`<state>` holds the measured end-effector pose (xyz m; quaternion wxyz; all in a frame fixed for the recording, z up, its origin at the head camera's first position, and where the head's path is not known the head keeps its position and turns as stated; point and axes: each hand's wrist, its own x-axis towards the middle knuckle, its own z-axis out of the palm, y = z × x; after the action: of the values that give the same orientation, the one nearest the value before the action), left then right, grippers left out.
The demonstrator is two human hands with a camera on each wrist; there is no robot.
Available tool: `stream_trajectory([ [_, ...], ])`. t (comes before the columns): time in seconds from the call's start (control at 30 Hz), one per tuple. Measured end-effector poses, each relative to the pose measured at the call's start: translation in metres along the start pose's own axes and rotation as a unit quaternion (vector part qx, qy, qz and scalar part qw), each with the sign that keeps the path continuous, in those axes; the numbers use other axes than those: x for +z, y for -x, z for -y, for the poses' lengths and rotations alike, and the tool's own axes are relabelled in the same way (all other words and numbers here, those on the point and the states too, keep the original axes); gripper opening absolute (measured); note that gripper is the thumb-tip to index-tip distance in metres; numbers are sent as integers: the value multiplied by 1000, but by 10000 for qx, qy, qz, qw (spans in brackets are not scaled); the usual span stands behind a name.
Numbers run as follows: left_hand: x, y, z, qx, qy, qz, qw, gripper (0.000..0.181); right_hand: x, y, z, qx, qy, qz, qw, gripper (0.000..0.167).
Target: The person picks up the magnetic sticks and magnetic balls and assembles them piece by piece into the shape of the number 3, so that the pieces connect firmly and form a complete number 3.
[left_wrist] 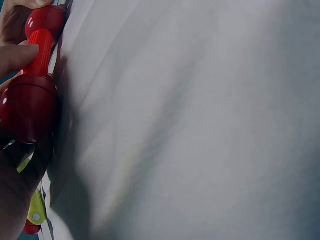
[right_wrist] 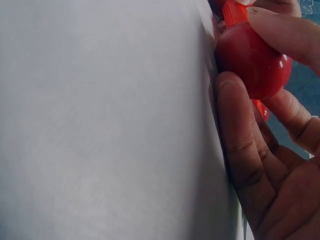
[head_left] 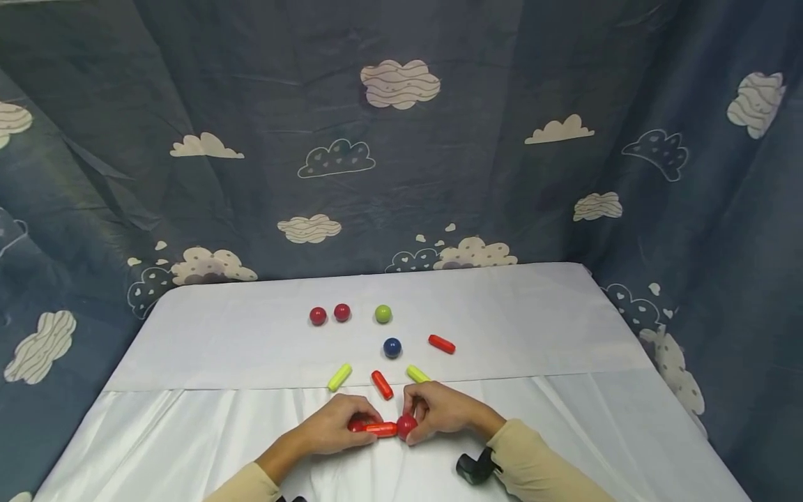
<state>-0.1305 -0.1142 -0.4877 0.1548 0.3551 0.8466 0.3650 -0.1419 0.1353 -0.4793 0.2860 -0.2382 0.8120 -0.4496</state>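
Observation:
Close to the table's near side, a red rod [head_left: 381,429] lies level between two red balls, meeting one at each end. My left hand [head_left: 339,425] holds the rod and its left ball [head_left: 355,424], which the fingers partly cover. The left wrist view shows a thumb [left_wrist: 20,57] pressed along the rod. My right hand [head_left: 448,410] pinches the right-hand ball [head_left: 406,427] between thumb and fingers. In the right wrist view, this glossy ball [right_wrist: 254,62] touches the rod's end.
Beyond the hands lie a red rod [head_left: 382,385], two yellow-green rods [head_left: 339,377] and another red rod [head_left: 442,344]. Farther back are a blue ball [head_left: 392,348], a green ball [head_left: 383,314] and two red balls [head_left: 318,316]. A white cloth [head_left: 533,328] covers the table.

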Motion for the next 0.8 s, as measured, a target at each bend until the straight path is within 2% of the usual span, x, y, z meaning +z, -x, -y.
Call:
stream_trajectory([
  [0.33,0,-2,-1,-255,278,97,9992,19,1,3,3,89,174,-84,9998,32],
  [0.53,-2,-3,-1,-267,325,108,9991,18,-2,5,7,57,438,-53,9990,32],
  [0.7,0,-4,0,-223,328,142,9991,19,-11,10,6,-288,478,-95,9984,31],
  [0.8,0,-3,0,-248,357,155,9989,18,-19,11,4,-539,571,-370,9962,30],
])
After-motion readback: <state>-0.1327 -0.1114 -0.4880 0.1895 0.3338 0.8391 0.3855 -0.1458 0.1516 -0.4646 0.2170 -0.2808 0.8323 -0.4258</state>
